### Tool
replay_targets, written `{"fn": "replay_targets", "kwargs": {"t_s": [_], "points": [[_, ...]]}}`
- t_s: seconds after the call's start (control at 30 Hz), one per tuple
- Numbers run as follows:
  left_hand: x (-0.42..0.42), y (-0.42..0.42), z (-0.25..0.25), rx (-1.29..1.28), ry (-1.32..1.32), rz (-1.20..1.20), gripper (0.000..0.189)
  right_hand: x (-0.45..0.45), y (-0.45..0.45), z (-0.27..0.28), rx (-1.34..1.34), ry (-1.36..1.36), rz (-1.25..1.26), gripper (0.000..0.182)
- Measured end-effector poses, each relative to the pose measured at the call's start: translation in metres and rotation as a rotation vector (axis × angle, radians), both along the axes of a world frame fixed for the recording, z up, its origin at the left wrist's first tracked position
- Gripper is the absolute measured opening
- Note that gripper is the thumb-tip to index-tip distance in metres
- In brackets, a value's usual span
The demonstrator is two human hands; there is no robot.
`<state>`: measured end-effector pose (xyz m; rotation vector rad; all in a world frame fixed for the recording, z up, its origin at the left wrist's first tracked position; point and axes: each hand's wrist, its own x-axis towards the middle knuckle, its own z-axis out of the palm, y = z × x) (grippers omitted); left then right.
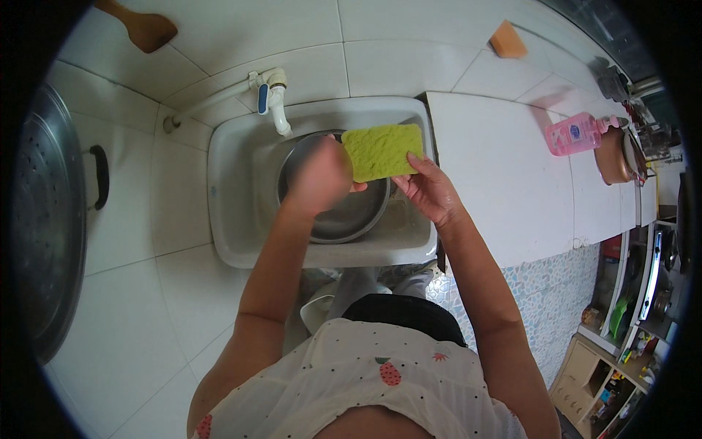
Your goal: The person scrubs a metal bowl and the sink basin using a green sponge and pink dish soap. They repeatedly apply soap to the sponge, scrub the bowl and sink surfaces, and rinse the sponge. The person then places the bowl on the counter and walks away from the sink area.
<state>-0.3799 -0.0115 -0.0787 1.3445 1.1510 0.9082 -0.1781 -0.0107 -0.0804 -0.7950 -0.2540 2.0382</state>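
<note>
A yellow-green cleaning cloth or pad [382, 152] with a rumpled surface is spread flat above the sink. My right hand [429, 186] pinches its lower right corner, thumb on top and fingers beneath. At the cloth's left edge is my left hand [321, 178], largely blurred, so its grip cannot be made out. Under both hands a round grey metal basin [351, 219] sits in the white ceramic sink [241, 181]. The cloth and my left hand hide part of the basin. A white plastic tap [278, 112] with a blue-faced handle points down over the basin's far rim.
Right of the sink runs a white tiled counter [499, 181] with a pink pump bottle [573, 134] and a copper-coloured pot [612, 156]. An orange sponge [508, 40] and a wooden spatula [151, 30] are against the wall. A large metal pan [49, 230] hangs at left.
</note>
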Motion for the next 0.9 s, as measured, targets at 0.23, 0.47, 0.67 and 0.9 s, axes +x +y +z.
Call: {"fn": "replay_targets", "kwargs": {"t_s": [0.23, 0.47, 0.67, 0.9], "points": [[0.007, 0.0, 0.021, 0.144, 0.033, 0.131, 0.014, 0.007, -0.001, -0.006, 0.447, -0.465, -0.113, 0.027], [0.009, 0.009, -0.009, 0.553, 0.037, 0.205, 0.021, 0.017, 0.01, -0.017, 0.93, -1.031, -0.224, 0.024], [-0.009, 0.005, -0.106, 0.058, 0.109, 0.077, 0.04, 0.05, 0.001, -0.043, 0.386, -0.615, -0.237, 0.021], [-0.026, -0.052, -0.25, 0.006, 1.077, -0.321, 0.051, 0.163, -0.014, -0.107, 0.056, -1.529, -0.441, 0.035]]}}
